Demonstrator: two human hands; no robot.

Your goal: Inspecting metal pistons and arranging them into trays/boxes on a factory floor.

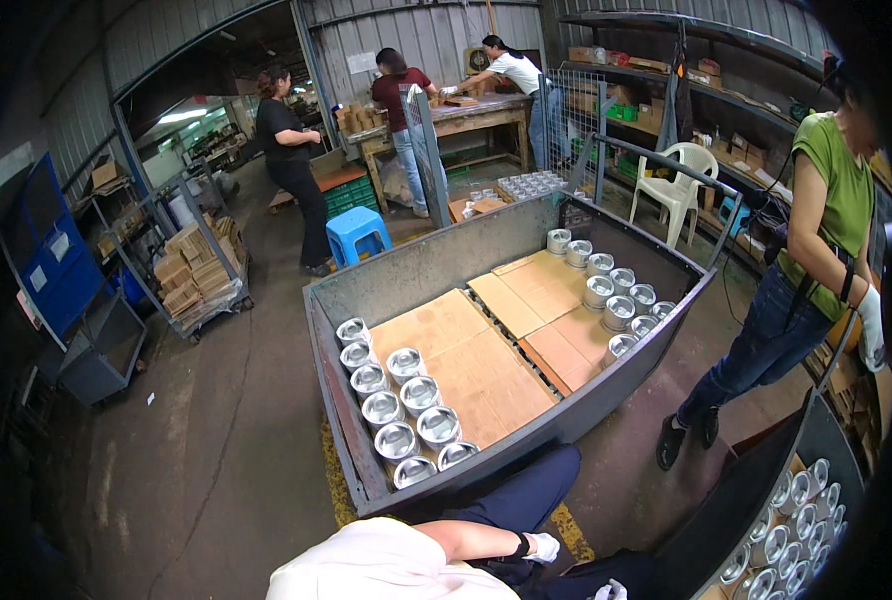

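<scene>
My left hand [544, 547], in a white glove with a black band at the wrist, is low over my dark trousers; its fingers are too small to make out. At the lower edge only part of my gloved right hand [612, 591] shows, near the second cart. Before me stands a big grey metal cart [486, 470] lined with cardboard sheets [456, 370]. Silvery engine pistons [397, 441] stand in two rows along its left wall. More pistons [619, 311] stand along its right side. I see no piston in either hand.
A second metal cart [806, 425] at lower right holds many pistons [796, 525]. Close by stands a person in a green top [831, 160]. Several people are around a workbench [446, 115] at the back. A blue stool [358, 236] and a trolley of cartons [201, 270] stand left.
</scene>
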